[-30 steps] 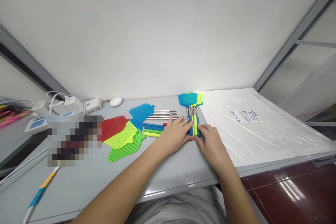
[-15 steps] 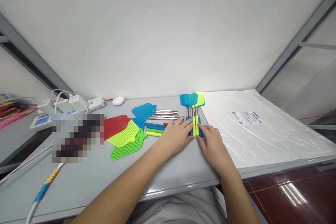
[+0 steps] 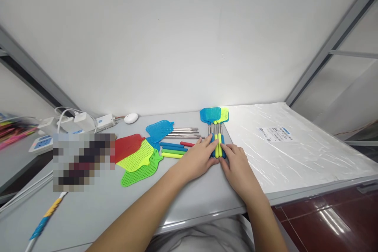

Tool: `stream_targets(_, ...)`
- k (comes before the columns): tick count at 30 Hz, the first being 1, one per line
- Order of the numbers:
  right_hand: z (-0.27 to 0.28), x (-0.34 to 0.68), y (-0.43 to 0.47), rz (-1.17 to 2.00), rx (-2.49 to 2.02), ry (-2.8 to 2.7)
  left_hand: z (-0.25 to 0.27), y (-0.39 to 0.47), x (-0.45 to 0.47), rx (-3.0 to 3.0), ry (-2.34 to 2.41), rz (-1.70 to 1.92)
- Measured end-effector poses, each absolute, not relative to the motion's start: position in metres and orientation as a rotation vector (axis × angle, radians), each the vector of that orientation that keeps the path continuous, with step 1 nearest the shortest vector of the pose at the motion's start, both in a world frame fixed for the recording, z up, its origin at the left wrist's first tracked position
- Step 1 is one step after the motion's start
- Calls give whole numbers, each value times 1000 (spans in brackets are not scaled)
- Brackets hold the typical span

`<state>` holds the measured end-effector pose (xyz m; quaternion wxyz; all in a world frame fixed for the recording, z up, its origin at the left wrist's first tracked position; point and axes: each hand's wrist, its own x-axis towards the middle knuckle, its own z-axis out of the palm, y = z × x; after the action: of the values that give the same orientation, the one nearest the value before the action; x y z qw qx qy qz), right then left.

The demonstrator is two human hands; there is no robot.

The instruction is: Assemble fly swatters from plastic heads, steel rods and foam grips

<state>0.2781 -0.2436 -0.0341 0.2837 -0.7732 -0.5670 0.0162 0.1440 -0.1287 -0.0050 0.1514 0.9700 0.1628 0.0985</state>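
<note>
Several assembled fly swatters (image 3: 213,114) lie side by side on the table, blue and yellow heads overlapping toward the wall, blue and yellow handles toward me. My left hand (image 3: 200,156) is closed against the left side of the handles, its fingers lying over the leftmost one. From the right, my right hand (image 3: 238,166) pinches in on the same handles, thumb at their lower ends. Left of them are loose metal rods (image 3: 184,133), blue, green and yellow handle grips (image 3: 174,151), and a red grip (image 3: 186,144) partly beneath my left fingers.
Loose swatter heads lie to the left: blue (image 3: 159,130), red (image 3: 128,147), yellow (image 3: 137,157) and green (image 3: 141,171). Power strips with white chargers (image 3: 84,121) and a white mouse-like object (image 3: 131,118) sit behind. A white wrapped sheet (image 3: 254,126) covers the table's right side.
The whole view has shifted slightly. My left fingers have drawn in closer around the handles, and more of the red grip shows. The swatters stay together between my hands.
</note>
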Motion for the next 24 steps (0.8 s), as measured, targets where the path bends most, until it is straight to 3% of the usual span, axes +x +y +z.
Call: stream_targets(24, -35, 280, -244, 73, -2017, -1477, 0, -112, 139, 2780, 326, 369)
